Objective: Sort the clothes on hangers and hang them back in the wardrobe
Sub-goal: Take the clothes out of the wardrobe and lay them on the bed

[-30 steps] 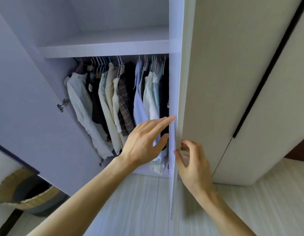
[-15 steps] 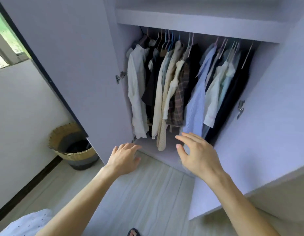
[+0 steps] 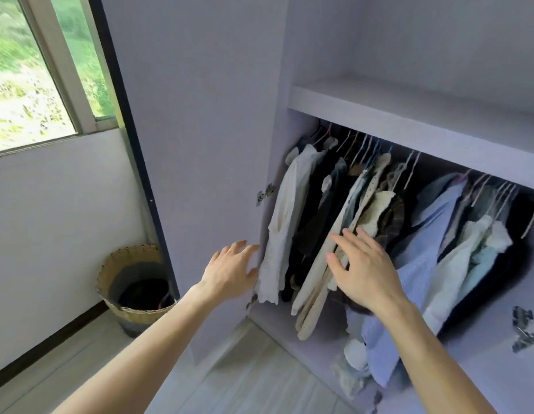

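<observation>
Pale floorboards (image 3: 259,383) lead to the wardrobe (image 3: 409,106), its doors (image 3: 194,115) now swung wide. Left hand (image 3: 229,271) and right hand (image 3: 364,273), fingers spread and holding nothing, have advanced to the clothes (image 3: 424,249) hanging inside it; sorting can begin.

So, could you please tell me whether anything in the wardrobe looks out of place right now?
One thing: pale fabric lies bunched on the wardrobe floor below the light blue shirt, as if it slipped off a hanger, though it could be a long hem. The other clothes hang in a row on hangers.
</observation>
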A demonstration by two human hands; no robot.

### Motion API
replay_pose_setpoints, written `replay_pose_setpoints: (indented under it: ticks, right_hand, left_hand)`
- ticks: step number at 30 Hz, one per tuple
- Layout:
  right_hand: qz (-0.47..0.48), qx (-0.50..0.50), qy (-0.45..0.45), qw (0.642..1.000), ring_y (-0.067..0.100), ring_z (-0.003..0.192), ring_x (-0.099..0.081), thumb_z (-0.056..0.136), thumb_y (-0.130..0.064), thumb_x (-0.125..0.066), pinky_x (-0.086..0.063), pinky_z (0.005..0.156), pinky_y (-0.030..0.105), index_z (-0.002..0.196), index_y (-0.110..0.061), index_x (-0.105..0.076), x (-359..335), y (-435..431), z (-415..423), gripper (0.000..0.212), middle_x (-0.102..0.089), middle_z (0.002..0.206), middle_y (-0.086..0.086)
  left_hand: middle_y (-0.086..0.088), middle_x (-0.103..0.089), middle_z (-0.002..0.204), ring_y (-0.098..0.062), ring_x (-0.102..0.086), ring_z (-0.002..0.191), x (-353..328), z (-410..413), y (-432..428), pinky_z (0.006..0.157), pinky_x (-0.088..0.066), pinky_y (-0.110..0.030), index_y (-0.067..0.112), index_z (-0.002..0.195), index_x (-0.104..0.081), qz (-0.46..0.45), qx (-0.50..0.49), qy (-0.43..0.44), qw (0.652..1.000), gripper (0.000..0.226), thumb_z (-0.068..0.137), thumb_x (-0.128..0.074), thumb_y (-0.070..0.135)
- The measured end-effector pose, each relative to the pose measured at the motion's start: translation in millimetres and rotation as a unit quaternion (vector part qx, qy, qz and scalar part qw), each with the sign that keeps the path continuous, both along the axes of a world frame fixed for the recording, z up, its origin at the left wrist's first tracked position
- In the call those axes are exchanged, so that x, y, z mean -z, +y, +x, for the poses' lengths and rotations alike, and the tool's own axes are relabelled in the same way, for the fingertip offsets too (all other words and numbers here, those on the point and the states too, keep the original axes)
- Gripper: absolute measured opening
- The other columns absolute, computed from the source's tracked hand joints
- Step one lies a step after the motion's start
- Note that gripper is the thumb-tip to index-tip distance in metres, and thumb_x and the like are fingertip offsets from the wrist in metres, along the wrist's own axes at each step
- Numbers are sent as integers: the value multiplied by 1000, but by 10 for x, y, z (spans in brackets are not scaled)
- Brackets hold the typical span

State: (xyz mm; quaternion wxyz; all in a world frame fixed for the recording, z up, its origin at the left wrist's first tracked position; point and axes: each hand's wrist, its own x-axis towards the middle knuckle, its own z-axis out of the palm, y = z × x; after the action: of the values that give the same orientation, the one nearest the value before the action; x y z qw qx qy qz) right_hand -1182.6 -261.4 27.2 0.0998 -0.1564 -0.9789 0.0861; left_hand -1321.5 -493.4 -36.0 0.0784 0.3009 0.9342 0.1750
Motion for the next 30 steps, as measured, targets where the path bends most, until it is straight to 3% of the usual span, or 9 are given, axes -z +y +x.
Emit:
replay_pose_setpoints:
  ticks: [6,12,14,16,19,23,28,30]
  right_hand:
    - [72,17,48,996,17,153,-6,103,-48,-33,-13,123,41,154,-32,-30,-439,540,-874,54,-21,164,-1]
    - [180,51,186,965,24,153,-3,102,-42,-36,-11,122,53,156,-23,-25,-838,1078,-1714,58,-16,165,8]
    - [215,71,212,951,25,154,0,103,-44,-31,-4,122,55,158,-23,-18,-946,1268,-1993,60,-11,166,8]
    - [238,91,227,940,26,154,-1,104,-43,-25,-2,122,57,158,-23,-14,-973,1458,-2254,59,-11,166,8]
    - [285,101,232,925,26,153,-8,103,-40,-27,-6,121,57,159,-22,-13,-815,1724,-2515,60,-14,166,6]
    - [364,90,343,862,23,150,-24,100,-36,-45,-16,118,52,157,-21,-26,-609,1961,-2709,62,-26,162,3]
    - [390,84,400,825,22,141,-37,96,-40,-48,-22,113,51,152,-21,-39,-558,2044,-2854,60,-42,155,2]
    - [402,84,410,815,22,139,-41,94,-40,-49,-24,111,50,150,-22,-42,-544,2064,-2867,59,-45,153,2]
  left_hand:
    - [-1,-23,162,-27,-29,146,-304,-776,690,117,-30,-43,36,152,-28,60,12,6,998,58,97,-49,34]
    - [-3,-25,159,-26,-31,145,-595,-1672,1505,114,-36,-45,29,151,-29,145,6,-46,988,60,96,-50,36]
    - [-4,-26,158,-26,-33,143,-683,-1943,1785,114,-32,-37,25,150,-32,179,-4,-60,982,57,97,-51,32]
    - [-7,-34,153,-24,-35,140,-728,-2177,2050,105,-29,-26,20,149,-36,217,-23,-56,974,52,99,-52,28]
    - [-10,-36,152,-26,-36,138,-674,-2479,2386,104,-31,-28,19,152,-31,224,-47,-64,971,55,101,-47,28]
    - [-14,-34,153,-32,-37,139,-546,-2827,2773,112,-31,-36,15,153,-29,229,-97,-97,964,52,104,-42,26]
    - [-19,-57,136,-39,-53,124,-367,-3012,3127,99,-43,-38,8,139,-42,268,-176,-137,937,41,105,-39,30]
    - [-19,-59,131,-40,-56,119,-358,-2983,3288,96,-45,-39,6,133,-44,244,-163,-141,945,41,105,-39,35]
